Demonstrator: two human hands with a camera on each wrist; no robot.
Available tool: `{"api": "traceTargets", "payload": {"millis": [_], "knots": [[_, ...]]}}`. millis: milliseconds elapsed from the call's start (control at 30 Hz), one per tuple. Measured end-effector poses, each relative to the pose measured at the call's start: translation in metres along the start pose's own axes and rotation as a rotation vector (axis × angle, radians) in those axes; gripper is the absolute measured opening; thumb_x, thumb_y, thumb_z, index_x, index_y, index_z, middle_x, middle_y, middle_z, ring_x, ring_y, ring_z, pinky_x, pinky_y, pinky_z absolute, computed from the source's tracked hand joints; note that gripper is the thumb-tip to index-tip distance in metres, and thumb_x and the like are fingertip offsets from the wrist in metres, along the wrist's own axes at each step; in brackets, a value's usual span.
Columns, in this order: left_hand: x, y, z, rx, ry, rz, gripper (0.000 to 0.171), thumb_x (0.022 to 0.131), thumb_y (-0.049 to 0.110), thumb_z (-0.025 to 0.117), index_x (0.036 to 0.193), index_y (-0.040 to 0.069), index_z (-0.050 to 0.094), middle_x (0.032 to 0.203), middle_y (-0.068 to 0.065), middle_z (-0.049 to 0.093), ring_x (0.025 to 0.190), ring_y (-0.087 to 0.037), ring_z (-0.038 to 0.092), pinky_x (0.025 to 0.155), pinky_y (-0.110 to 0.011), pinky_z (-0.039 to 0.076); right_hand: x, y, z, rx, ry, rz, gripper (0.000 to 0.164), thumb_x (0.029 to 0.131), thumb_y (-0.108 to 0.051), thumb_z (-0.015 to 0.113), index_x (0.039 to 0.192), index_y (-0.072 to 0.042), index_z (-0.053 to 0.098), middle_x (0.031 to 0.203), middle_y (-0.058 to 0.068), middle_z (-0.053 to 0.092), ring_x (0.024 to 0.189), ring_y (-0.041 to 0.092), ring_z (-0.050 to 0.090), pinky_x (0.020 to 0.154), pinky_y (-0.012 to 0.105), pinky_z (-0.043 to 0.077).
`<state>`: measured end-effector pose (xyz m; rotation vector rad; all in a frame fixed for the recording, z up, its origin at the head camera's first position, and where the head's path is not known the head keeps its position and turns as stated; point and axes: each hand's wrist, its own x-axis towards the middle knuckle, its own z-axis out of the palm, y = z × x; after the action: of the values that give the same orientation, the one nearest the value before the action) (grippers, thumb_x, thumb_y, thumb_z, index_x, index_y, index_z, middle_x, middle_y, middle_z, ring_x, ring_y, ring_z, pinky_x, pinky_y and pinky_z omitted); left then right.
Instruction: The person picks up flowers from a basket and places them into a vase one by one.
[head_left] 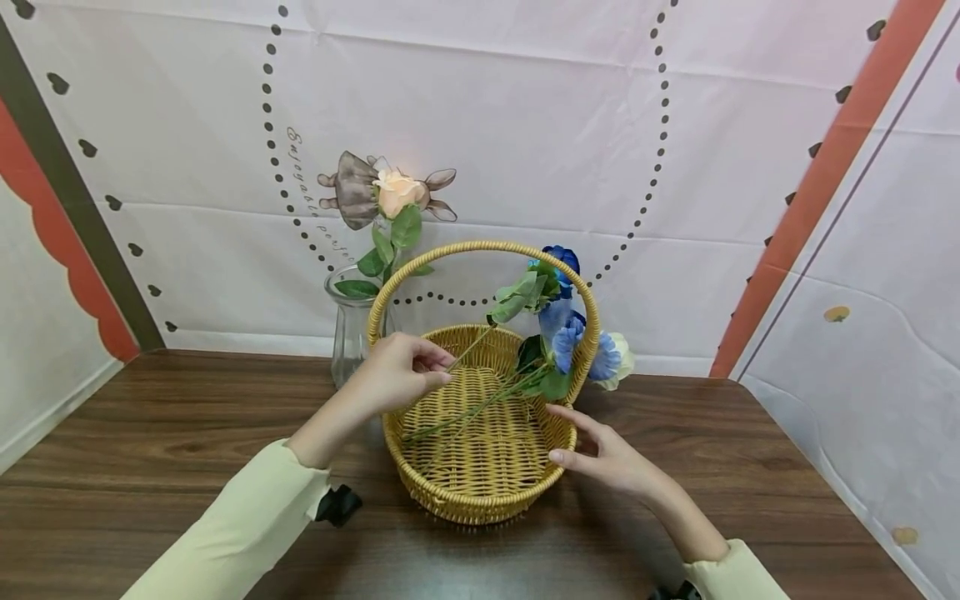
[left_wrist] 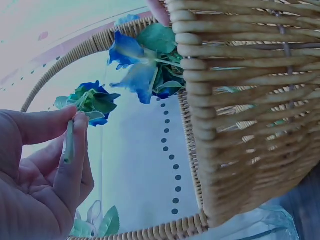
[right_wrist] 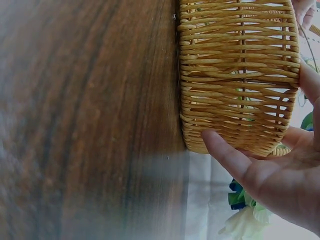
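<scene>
My left hand [head_left: 401,371] pinches the green stem [left_wrist: 69,142] of a dark blue flower [head_left: 561,265] between thumb and fingers, above the wicker basket [head_left: 480,502]. The stem slants up to the right, its bloom overlapping the arched handle in the head view. My right hand [head_left: 611,454] rests against the basket's right side, thumb at the rim and nearly straight fingers [right_wrist: 227,152] along the outer wall. Lighter blue flowers [head_left: 566,342] lean at the right of the basket, their stems lying across its inside. A white flower [head_left: 617,362] shows beyond the right rim.
Behind the basket on the left stands a clear glass vase [head_left: 350,333] with a peach rose [head_left: 397,193] in it. The brown wooden table [head_left: 225,417] meets a printed cloth backdrop [head_left: 480,125] at the back.
</scene>
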<state>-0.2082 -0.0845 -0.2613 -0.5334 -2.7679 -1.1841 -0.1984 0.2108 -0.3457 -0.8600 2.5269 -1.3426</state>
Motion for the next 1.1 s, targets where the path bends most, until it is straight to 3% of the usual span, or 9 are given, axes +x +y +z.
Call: {"api": "traceTargets", "payload": {"millis": [100, 333, 567, 767, 867, 1000, 1100], "knots": [[-0.006, 0.0, -0.005, -0.015, -0.011, 0.008, 0.019, 0.08, 0.009, 0.068, 0.098, 0.001, 0.068, 0.08, -0.002, 0.064, 0.07, -0.012, 0.056, 0.066, -0.027, 0.047, -0.001, -0.001, 0.0, 0.021, -0.006, -0.002, 0.06, 0.09, -0.02, 0.058, 0.139, 0.003, 0.03, 0.139, 0.028, 0.031, 0.115, 0.041, 0.045, 0.085, 0.033, 0.046], [-0.026, -0.005, -0.019, -0.061, -0.031, 0.012, 0.021, 0.08, 0.009, 0.066, 0.099, -0.001, 0.067, 0.081, -0.004, 0.063, 0.069, -0.013, 0.054, 0.063, -0.026, 0.046, -0.008, 0.0, 0.007, 0.025, 0.048, -0.038, 0.053, 0.092, -0.016, 0.054, 0.138, 0.0, 0.034, 0.141, 0.021, 0.033, 0.128, 0.041, 0.029, 0.097, 0.048, 0.033], [-0.049, -0.01, -0.033, -0.053, -0.056, 0.011, 0.019, 0.08, 0.01, 0.067, 0.097, 0.0, 0.067, 0.078, -0.002, 0.062, 0.069, -0.012, 0.054, 0.06, -0.025, 0.046, -0.012, -0.003, 0.012, 0.032, 0.079, -0.054, 0.054, 0.091, -0.015, 0.056, 0.138, 0.0, 0.034, 0.141, 0.023, 0.031, 0.125, 0.043, 0.033, 0.096, 0.032, 0.036], [-0.066, -0.017, -0.045, -0.029, -0.078, 0.009, 0.016, 0.079, 0.01, 0.067, 0.093, 0.003, 0.067, 0.075, 0.0, 0.062, 0.067, -0.012, 0.055, 0.057, -0.024, 0.047, -0.012, -0.004, 0.013, 0.038, 0.078, -0.043, 0.054, 0.091, -0.015, 0.055, 0.138, 0.0, 0.034, 0.142, 0.023, 0.03, 0.126, 0.044, 0.032, 0.098, 0.038, 0.035], [-0.074, -0.02, -0.052, -0.008, -0.088, 0.011, 0.013, 0.079, 0.012, 0.067, 0.09, 0.006, 0.067, 0.073, 0.002, 0.061, 0.066, -0.011, 0.054, 0.056, -0.024, 0.046, -0.012, -0.003, 0.013, 0.05, 0.07, -0.048, 0.054, 0.091, -0.015, 0.056, 0.138, -0.001, 0.034, 0.142, 0.023, 0.03, 0.126, 0.044, 0.032, 0.098, 0.033, 0.035], [-0.082, -0.024, -0.059, 0.04, -0.078, 0.062, 0.009, 0.081, 0.018, 0.068, 0.086, 0.011, 0.067, 0.072, 0.007, 0.06, 0.065, -0.007, 0.054, 0.057, -0.023, 0.045, -0.011, -0.003, 0.013, 0.055, 0.07, -0.061, 0.052, 0.091, -0.013, 0.056, 0.137, -0.001, 0.036, 0.141, 0.023, 0.032, 0.125, 0.042, 0.032, 0.096, 0.024, 0.034], [-0.088, -0.026, -0.066, 0.07, -0.059, 0.09, 0.007, 0.081, 0.021, 0.068, 0.084, 0.015, 0.068, 0.071, 0.008, 0.061, 0.065, -0.004, 0.054, 0.057, -0.022, 0.045, -0.011, -0.003, 0.012, 0.06, 0.069, -0.065, 0.051, 0.09, -0.013, 0.056, 0.137, -0.003, 0.038, 0.14, 0.024, 0.033, 0.124, 0.042, 0.035, 0.095, 0.024, 0.035]]}}
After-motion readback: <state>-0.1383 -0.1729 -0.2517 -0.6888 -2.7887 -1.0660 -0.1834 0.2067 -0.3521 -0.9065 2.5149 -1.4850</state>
